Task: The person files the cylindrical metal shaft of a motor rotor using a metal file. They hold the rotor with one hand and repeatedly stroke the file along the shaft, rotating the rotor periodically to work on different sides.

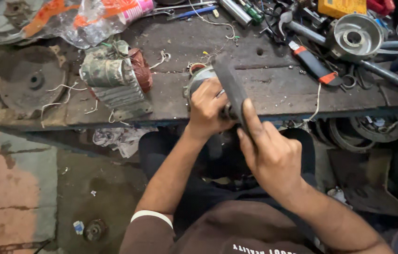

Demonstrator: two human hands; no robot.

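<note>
My left hand [207, 109] grips a small electric motor [197, 79] at the front edge of the workbench [274, 91], fingers wrapped around its near end. A flat dark metal bar [231, 89] is held in my right hand [269, 153], and its far end rests over the motor. The motor's near end and shaft are hidden behind my fingers. Thin white wires [217, 22] trail across the bench behind the motor.
A worn motor stator with copper windings [116, 77] stands left of the motor. A round metal end cover [355, 36], a red-and-black tool [312, 63], pipes and screwdrivers crowd the back right. A dark round plate [28, 80] lies far left. Plastic bags [86, 19] lie at the back.
</note>
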